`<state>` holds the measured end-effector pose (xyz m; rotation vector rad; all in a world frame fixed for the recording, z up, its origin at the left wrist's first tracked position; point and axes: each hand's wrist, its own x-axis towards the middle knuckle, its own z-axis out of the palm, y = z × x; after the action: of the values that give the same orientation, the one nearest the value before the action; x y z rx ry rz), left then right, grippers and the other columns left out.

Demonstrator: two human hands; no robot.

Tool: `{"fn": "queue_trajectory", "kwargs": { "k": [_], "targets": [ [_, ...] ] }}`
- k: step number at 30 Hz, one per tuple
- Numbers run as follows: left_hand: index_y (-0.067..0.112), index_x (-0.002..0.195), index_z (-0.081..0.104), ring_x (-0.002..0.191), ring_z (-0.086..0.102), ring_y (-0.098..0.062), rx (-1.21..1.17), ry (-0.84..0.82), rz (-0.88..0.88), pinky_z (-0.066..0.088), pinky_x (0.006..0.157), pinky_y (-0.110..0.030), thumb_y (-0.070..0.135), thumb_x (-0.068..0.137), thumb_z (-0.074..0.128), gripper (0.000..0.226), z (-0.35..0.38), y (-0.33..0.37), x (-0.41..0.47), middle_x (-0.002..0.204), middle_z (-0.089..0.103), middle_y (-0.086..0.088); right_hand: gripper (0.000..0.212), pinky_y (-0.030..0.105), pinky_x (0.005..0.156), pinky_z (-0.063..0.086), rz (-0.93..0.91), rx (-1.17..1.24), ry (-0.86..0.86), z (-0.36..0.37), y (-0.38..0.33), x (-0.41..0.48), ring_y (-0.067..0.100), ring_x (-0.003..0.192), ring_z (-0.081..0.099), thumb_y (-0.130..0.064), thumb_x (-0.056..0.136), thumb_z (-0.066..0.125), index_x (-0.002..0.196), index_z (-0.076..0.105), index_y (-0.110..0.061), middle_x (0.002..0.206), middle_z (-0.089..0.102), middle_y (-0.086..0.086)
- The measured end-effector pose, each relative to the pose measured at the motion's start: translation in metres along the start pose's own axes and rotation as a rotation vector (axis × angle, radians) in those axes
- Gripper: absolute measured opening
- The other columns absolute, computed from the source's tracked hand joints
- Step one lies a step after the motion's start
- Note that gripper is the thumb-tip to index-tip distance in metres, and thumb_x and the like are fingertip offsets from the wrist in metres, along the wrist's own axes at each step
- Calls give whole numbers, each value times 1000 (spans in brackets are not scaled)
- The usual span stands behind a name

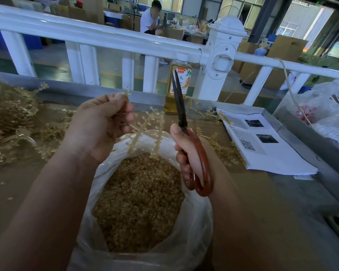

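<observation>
Clear plastic bag [196, 222] sits open beneath both hands, holding small golden bits [137, 202]. Left hand [98, 126] curled round a beaded plastic sprig [145, 130] hanging over the bag. Right hand [188, 153] grips red-handled scissors [181, 114], blades nearly together, pointing up, just right of the sprig.

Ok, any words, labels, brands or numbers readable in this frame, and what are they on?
Nothing is sharp enough to quote.
On the bottle: a label with a red band and dark characters, blurred and partly behind the scissors.
On the printed sheets: a QR code and lines of print, too small to read.
On the plastic bag at right: red print, blurred.
</observation>
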<state>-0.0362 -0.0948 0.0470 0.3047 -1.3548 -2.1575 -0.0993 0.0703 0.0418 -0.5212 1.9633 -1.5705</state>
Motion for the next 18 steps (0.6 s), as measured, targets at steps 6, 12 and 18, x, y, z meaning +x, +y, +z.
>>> {"fn": "queue_trajectory", "kwargs": {
  "k": [6,12,18],
  "targets": [
    [12,73,61,47,55,-7,233,-85,28,37,40,-14,11,82,58,10,1,-6,-4,59,64,1,32,22,40,32,-25,-21,54,-1,-2,1,9,32,33,-46,86,57,69,49,-20,38,39,-7],
    [8,77,64,46,61,-9,514,-229,-29,36,36,-14,17,51,70,28,11,-6,-13,55,65,-2,29,16,44,39,-76,-23,101,2,-1,-1,-2,37,47,-39,80,66,77,50,-15,77,64,4],
    [8,84,60,53,65,-15,691,-277,-73,41,40,-17,6,63,77,27,15,-8,-15,65,70,-10,18,21,45,38,-117,-43,100,0,-4,-5,6,40,45,-16,84,66,79,50,-15,60,65,-1]
  ]
}}
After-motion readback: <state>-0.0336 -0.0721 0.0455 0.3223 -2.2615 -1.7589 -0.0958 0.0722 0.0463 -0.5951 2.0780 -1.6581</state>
